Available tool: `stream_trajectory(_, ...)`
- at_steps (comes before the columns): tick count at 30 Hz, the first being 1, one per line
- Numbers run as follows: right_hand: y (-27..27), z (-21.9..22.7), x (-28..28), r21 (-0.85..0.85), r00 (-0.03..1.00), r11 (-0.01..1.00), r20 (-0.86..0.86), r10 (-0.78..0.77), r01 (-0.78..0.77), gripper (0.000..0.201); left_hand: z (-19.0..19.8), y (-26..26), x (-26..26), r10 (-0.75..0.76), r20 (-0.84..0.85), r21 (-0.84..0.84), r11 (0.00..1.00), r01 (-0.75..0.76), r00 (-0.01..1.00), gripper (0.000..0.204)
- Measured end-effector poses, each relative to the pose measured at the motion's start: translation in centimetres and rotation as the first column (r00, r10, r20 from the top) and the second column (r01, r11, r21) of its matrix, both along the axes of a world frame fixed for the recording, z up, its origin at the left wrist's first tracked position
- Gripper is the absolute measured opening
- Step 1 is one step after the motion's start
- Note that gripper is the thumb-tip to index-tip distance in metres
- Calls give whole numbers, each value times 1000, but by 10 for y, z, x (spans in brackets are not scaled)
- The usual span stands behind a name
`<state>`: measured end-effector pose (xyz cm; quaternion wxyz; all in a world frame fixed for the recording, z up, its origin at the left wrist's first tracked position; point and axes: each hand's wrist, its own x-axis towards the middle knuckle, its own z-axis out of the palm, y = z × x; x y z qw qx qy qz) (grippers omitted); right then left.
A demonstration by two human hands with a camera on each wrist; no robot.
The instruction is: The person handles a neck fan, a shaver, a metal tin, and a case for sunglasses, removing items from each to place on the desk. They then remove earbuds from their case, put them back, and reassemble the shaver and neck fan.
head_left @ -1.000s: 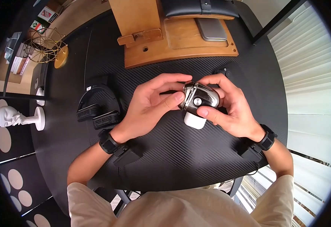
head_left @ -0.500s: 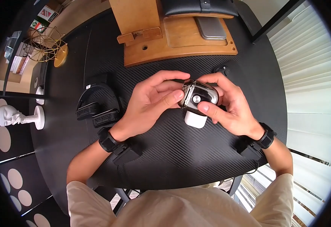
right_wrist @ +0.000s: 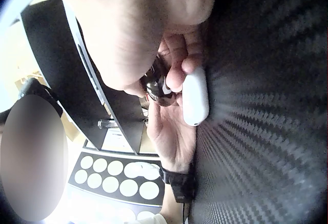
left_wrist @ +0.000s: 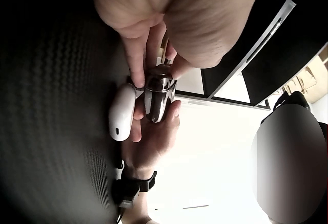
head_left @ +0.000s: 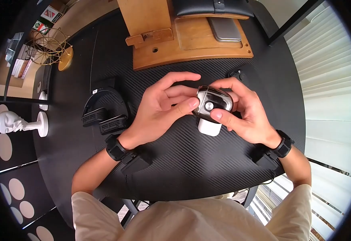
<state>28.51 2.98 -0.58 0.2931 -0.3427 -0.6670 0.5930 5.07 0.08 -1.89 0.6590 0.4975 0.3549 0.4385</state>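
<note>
A glossy dark earbud case cover (head_left: 217,97) with a round silver button is held between both hands above the desk. My right hand (head_left: 247,116) grips its right side, thumb on the front near the button and fingers behind. My left hand (head_left: 157,110) has its thumb tip on the cover's left end, with other fingers partly hidden behind it and the index finger stretched out past the top. In the left wrist view, the left fingers and thumb stand on either side of the cover's end. A white earbud case (head_left: 208,127) lies on the desk just below the cover.
A black folded neck-worn device (head_left: 105,110) lies left of the hands, and a small black item (head_left: 237,75) is beyond the right hand. At the back stands a wooden desk organizer (head_left: 191,56). A gold wire ornament (head_left: 49,50) and a white bust (head_left: 19,124) are leftward.
The left index finger has lifted slightly away from the cover. The metallic seam seen earlier near the cover's left end no longer shows as a wide band. The right hand keeps its grip.
</note>
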Motion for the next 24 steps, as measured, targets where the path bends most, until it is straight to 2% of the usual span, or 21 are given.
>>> stream_trajectory(3, -1, 1, 0, -12, 1000, 1000, 7, 8, -8, 40, 2, -1, 2, 11, 22, -17, 1000, -11, 1000, 45)
stream_trajectory(6, -1, 0, -1, -21, 1000, 1000, -11, -4, 4, 40, -3, 0, 3, 50, -11, 52, 997, -49, 999, 46)
stream_trajectory(8, -1, 0, -1, -14, 1000, 1000, -10, -10, 10, 40, 1, 0, 2, 2, -83, 46, 999, 2, 997, 46)
stream_trajectory(15, -1, -1, 0, -15, 1000, 1000, -5, -5, 5, 40, -2, -1, 3, 26, -66, 81, 996, -20, 997, 45)
stream_trajectory(21, -1, -4, 1, -11, 1000, 1000, -14, -25, 25, 39, 0, 1, 1, 34, 11, -17, 999, -33, 999, 45)
stream_trajectory(23, -1, -2, 0, -10, 1000, 1000, -14, -25, 25, 39, -4, 1, 1, 26, -78, 114, 993, -17, 997, 45)
stream_trajectory(24, -1, -2, -1, -10, 1000, 1000, -14, -26, 26, 39, -3, 1, 2, 25, -78, 114, 993, -17, 997, 45)
